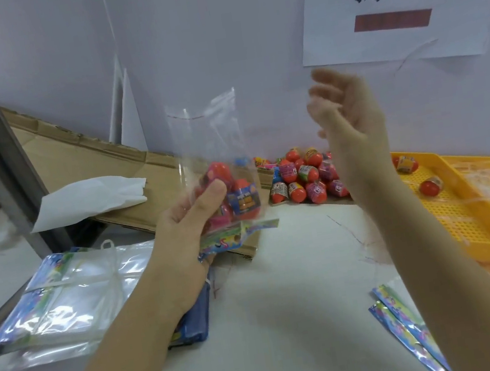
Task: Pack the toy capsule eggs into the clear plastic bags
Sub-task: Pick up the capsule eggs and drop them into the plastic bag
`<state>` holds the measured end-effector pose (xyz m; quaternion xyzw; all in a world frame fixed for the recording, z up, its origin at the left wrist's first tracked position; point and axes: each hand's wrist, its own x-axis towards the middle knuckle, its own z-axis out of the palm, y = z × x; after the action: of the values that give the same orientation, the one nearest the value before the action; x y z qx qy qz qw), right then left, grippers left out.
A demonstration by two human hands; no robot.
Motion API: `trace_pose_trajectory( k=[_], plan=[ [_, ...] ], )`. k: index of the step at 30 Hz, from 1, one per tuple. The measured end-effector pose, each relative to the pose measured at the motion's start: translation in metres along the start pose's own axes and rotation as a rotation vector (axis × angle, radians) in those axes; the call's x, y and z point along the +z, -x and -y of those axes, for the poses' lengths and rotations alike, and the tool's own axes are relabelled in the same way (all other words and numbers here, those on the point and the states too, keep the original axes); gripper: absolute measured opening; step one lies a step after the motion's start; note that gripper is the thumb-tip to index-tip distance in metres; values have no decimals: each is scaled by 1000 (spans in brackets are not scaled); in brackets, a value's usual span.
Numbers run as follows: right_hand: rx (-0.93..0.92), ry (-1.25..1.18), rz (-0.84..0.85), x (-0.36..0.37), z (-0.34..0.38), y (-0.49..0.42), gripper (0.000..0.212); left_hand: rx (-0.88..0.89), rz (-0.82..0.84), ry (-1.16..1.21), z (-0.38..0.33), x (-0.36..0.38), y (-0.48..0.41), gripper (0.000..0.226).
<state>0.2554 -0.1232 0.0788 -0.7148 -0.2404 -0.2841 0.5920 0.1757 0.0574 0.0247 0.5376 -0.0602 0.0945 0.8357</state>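
Note:
My left hand [191, 219] grips the lower part of a clear plastic bag [209, 133] that stands upright, its mouth at the top. Several red and pink capsule eggs [240, 194] sit in the bag's bottom, with a colourful printed strip [238, 234] under them. My right hand [344, 112] is raised to the right of the bag, blurred, fingers spread and holding nothing. A pile of loose capsule eggs [303, 179] lies against the wall behind the bag.
A tied bundle of clear bags [68, 293] lies at the left. Yellow mesh trays [466, 214] with two eggs and shredded plastic stand at the right. Printed strips [403, 320] lie near my right forearm. Flat cardboard [78, 157] and a white cloth [91, 198] are at the back left.

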Motion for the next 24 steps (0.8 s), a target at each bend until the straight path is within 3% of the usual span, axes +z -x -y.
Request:
trace_pose_trajectory(
  k=[2, 4, 6, 8, 12, 15, 17, 20, 24],
  plan=[
    [165, 288, 79, -5, -33, 4, 46, -6, -96, 26, 0, 2, 0, 22],
    [326, 557, 279, -4, -64, 15, 57, -9, -161, 1, 1, 4, -1, 20],
    [410, 790, 513, 2, -84, 29, 60, -16, -200, -9, 1, 4, -1, 32],
    [407, 983, 617, 5, -98, 38, 59, -19, -231, -25, 1, 4, -1, 51],
    [244, 1119, 367, 4, -102, 37, 44, -12, -238, -31, 3, 3, -2, 35],
    [225, 1216, 355, 5, -102, 38, 42, -11, -219, -46, 4, 3, -2, 22],
    [192, 1274, 365, 6, -101, 40, 38, -13, -217, -55, 4, 3, -2, 27],
    [122, 1177, 238, 5, -96, 38, 28, -12, -208, -77, 4, 1, -2, 33],
    [174, 392, -68, 4, -55, 20, 19, -4, -197, -104, 4, 1, -2, 33]
  ],
)
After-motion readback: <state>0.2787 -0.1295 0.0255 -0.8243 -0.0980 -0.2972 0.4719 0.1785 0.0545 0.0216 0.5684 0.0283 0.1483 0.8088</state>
